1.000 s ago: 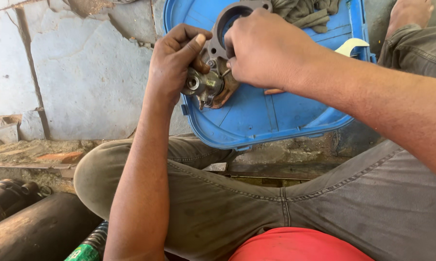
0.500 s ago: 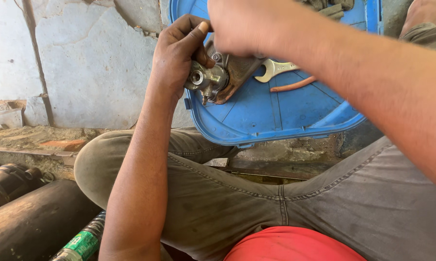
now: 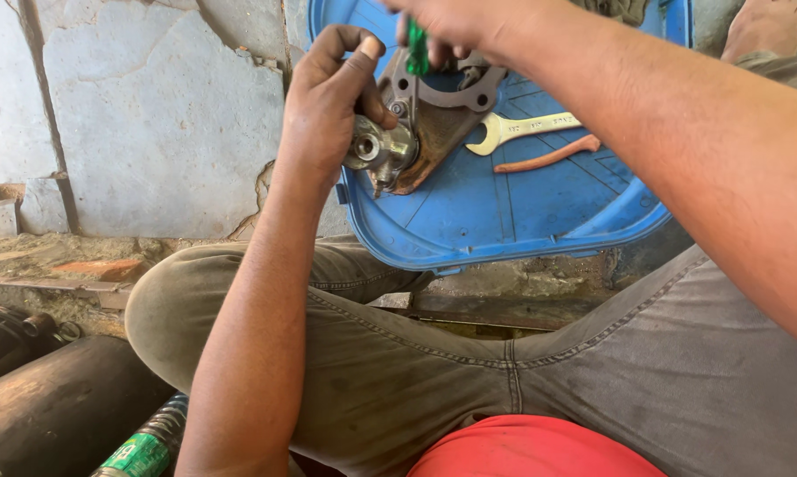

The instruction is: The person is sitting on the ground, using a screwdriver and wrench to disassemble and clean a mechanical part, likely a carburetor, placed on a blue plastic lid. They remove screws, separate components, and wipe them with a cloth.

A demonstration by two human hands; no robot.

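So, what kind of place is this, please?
Probably an informal repair workshop on the ground: a spanner lies on a blue plastic lid used as a tray, the left hand holds a greasy metal part, and the floor is cracked stone.

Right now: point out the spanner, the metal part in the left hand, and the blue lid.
spanner (image 3: 527, 128), head view, on its flat shank.
metal part (image 3: 383, 148), head view, on its round boss.
blue lid (image 3: 504, 252), head view, on its near rim.
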